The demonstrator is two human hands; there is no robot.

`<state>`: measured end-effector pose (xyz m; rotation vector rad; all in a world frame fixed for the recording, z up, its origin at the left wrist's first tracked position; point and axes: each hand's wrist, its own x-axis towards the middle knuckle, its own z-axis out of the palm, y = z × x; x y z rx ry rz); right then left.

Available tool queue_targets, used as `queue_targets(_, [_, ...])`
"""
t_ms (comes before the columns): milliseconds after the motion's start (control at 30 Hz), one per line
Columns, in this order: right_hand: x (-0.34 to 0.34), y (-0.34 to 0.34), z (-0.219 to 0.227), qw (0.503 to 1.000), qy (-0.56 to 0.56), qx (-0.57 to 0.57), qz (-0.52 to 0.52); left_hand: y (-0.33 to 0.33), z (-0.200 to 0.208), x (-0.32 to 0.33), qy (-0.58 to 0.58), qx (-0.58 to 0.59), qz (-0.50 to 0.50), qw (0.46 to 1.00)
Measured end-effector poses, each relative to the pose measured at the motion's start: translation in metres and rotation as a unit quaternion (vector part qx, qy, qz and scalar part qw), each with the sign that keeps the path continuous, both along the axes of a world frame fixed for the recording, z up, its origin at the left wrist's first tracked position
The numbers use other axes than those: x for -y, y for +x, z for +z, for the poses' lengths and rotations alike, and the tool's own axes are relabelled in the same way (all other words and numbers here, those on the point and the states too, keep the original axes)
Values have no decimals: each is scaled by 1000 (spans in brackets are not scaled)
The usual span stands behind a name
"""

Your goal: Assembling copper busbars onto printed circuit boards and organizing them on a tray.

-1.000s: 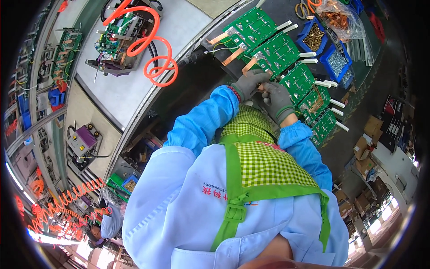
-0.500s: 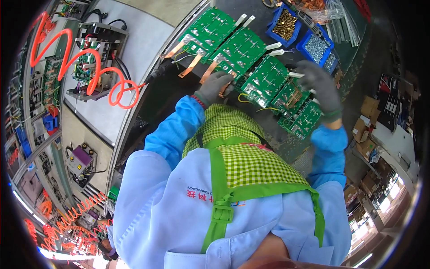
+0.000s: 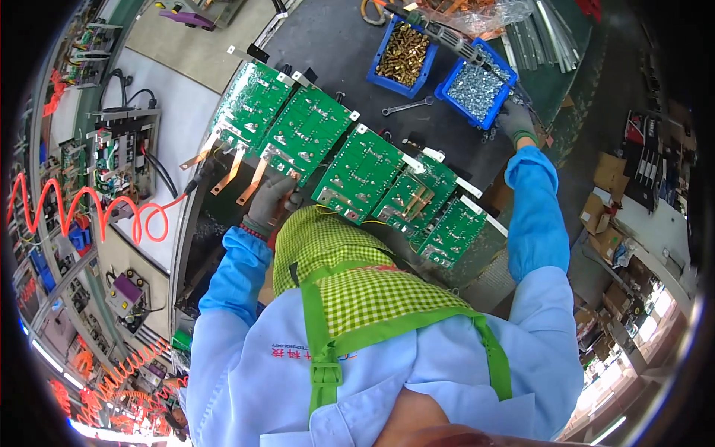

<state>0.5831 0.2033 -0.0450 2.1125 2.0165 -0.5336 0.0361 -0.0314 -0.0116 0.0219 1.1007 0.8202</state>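
A row of green circuit boards with white end tabs lies across the work surface before me. Copper strips stick out from the near edges of the left boards. My left hand, in a grey glove, is closed around a copper strip at the near edge of the second board. My right hand, also gloved, reaches to the near right corner of a blue bin full of small silver hardware. Its fingertips are not clear. A few loose metal pieces lie by that corner.
Left of the silver hardware stands a blue bin of brass-coloured fasteners. A power tool rests across the bins, with a wrench in front. Metal bars lie far right. An orange coiled hose hangs at left.
My right hand has moved from above the boards out to the bin of silver hardware. My left hand stays on the copper strip. The whole view has shifted.
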Motion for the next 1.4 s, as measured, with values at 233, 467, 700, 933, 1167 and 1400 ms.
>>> queue_targets(233, [6, 19, -18, 996, 86, -3, 2, 6, -2, -2, 6, 36, 0, 999])
queue_targets(467, [4, 41, 12, 992, 75, -54, -81, 5, 2, -5, -5, 32, 23, 999])
queue_targets(700, [7, 34, -21, 994, 85, 49, 43, 3, -3, -2, 0, 26, 16, 1000])
queue_targets(933, [-6, 17, -11, 997, 61, 57, 5, 1, -3, 1, 9, -8, 5, 1000])
queue_targets(1167, [-3, 17, 5, 998, 42, 24, -41, -4, -6, 3, -5, -13, 17, 1000])
queue_targets(1400, [-6, 26, 2, 997, 57, 42, 10, 8, 5, -3, -14, -16, 19, 1000])
